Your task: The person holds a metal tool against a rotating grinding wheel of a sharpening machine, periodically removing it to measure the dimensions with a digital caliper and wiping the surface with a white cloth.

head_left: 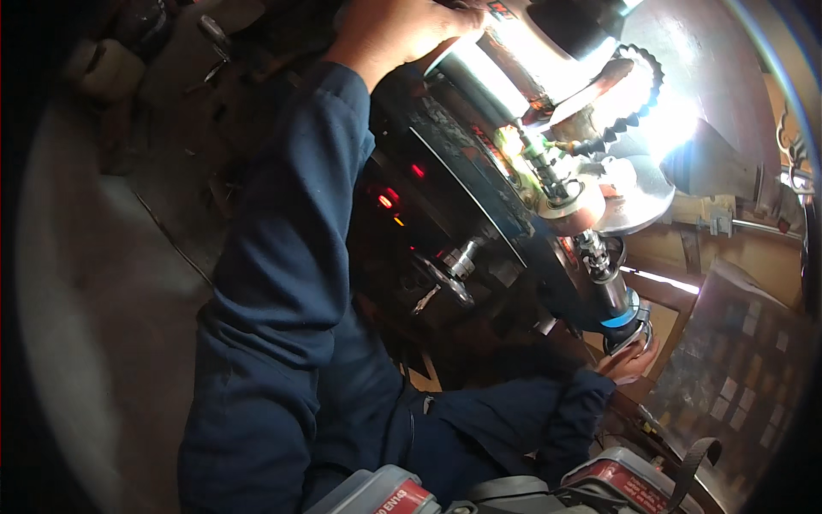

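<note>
A grinding machine runs diagonally across the upper middle of the head view. My left hand point(407, 36) lies on the bright metal cylindrical housing point(484, 75) at its upper end, a finger stretched along it; the other fingertips are partly hidden. A small workpiece spindle point(539, 154) leads down to a round pinkish-brown wheel-like piece point(572, 210), with a shiny disc point(642, 201) beside it. Below sits a dark cylindrical tailstock point(609, 294) with a blue band. My right hand point(632, 360) is closed round the black knob point(628, 336) at the tailstock's lower end.
A black segmented coolant hose point(646, 68) curves beside a glaring lamp. A handwheel point(443, 283) juts from the machine's front, near red indicator lights point(384, 201). Grey respirator filters point(385, 493) cross the lower edge. A clear sheet point(728, 368) stands at right.
</note>
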The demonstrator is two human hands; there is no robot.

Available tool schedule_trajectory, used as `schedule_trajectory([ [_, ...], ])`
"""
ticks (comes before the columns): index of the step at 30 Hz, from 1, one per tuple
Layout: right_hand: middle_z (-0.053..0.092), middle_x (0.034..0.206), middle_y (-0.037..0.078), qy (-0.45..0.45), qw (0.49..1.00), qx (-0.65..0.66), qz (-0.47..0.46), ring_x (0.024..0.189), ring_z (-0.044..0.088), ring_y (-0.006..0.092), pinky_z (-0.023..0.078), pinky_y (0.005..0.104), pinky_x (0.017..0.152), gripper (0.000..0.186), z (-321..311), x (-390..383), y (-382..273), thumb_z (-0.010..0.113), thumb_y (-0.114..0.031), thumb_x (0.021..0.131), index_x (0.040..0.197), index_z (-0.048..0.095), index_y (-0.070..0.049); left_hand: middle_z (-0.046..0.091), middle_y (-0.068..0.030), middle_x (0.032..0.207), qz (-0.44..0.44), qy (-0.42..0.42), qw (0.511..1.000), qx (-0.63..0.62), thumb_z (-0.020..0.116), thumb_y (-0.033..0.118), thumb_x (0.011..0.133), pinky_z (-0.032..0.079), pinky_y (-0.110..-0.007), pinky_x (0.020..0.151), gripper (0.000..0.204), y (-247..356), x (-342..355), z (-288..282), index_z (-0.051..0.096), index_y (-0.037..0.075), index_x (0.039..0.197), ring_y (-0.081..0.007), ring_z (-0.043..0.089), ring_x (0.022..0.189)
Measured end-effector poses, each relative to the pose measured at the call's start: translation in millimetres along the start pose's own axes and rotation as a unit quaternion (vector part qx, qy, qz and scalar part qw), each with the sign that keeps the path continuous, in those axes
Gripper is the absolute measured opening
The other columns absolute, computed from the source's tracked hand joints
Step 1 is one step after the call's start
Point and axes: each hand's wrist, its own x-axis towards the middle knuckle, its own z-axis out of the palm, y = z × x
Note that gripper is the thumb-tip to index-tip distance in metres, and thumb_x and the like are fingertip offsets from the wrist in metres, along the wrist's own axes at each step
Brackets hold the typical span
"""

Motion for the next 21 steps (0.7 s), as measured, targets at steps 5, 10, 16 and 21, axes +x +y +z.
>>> schedule_trajectory([
  [5, 0.061, 0.121, 0.025, 0.117, 0.991, 0.055, -0.036, 0.110, 0.059, 0.0397, 0.043, 0.0485, 0.095, 0.051, 25, -44, 25, 0.048, -0.038, 0.099, 0.131, 0.054, 0.000, 0.071, -0.0165, 0.078, 0.013, 0.010, 0.999, 0.037, 0.079, 0.027, 0.079, 0.052, -0.033, 0.068, 0.032, 4, 0, 1, 0.069, -0.002, 0.085, -0.0210, 0.070, 0.073],
  [10, 0.063, 0.115, 0.022, 0.048, 0.973, 0.210, -0.077, 0.104, 0.061, 0.0369, 0.045, 0.0462, 0.092, 0.042, 52, -73, 86, 0.054, -0.030, 0.096, 0.126, 0.056, 0.000, 0.072, -0.0144, 0.078, -0.012, -0.006, 0.999, 0.035, 0.080, 0.026, 0.079, 0.052, -0.032, 0.068, 0.030, 5, 1, 5, 0.069, -0.002, 0.085, -0.0183, 0.069, 0.073],
  [16, 0.063, 0.113, 0.021, 0.000, 0.967, 0.252, -0.025, 0.102, 0.060, 0.0356, 0.045, 0.0446, 0.091, 0.038, 59, -67, 105, 0.056, -0.026, 0.096, 0.123, 0.056, 0.000, 0.072, -0.0077, 0.078, -0.016, -0.030, 0.999, -0.011, 0.079, 0.021, 0.083, 0.051, -0.029, 0.067, 0.024, 3, 3, 5, 0.070, -0.001, 0.086, -0.0105, 0.064, 0.073],
  [21, 0.062, 0.111, 0.020, -0.027, 0.967, 0.254, -0.012, 0.101, 0.060, 0.0344, 0.046, 0.0433, 0.091, 0.034, 68, -71, 107, 0.058, -0.022, 0.095, 0.121, 0.056, 0.000, 0.071, -0.0059, 0.080, -0.042, -0.048, 0.996, -0.067, 0.080, 0.018, 0.082, 0.051, -0.028, 0.069, 0.022, 3, 3, 1, 0.070, -0.001, 0.088, -0.0099, 0.063, 0.073],
])
